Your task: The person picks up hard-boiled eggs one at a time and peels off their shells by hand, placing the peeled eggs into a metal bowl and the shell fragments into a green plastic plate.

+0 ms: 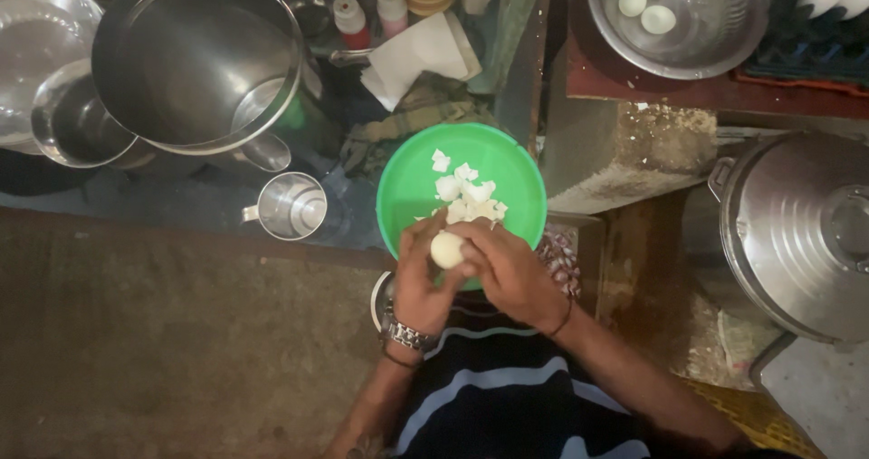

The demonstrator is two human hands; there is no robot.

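Observation:
Both hands hold one boiled egg (446, 249) over the near rim of a green plastic bowl (516, 165). My left hand (419, 278), with a metal wristwatch, cups the egg from the left. My right hand (507, 269) grips it from the right, fingers curled over the top. White eggshell pieces (466, 192) lie scattered inside the bowl. A steel bowl (715, 47) at the top right holds three peeled white eggs (647, 4).
A large steel pot (195, 61), smaller steel vessels (77, 124) and a steel mug (291, 205) stand to the left. Small shaker bottles (371, 11) and folded paper (421, 56) are behind. A lidded steel pot (797, 233) stands right; an egg tray (815, 15) is top right.

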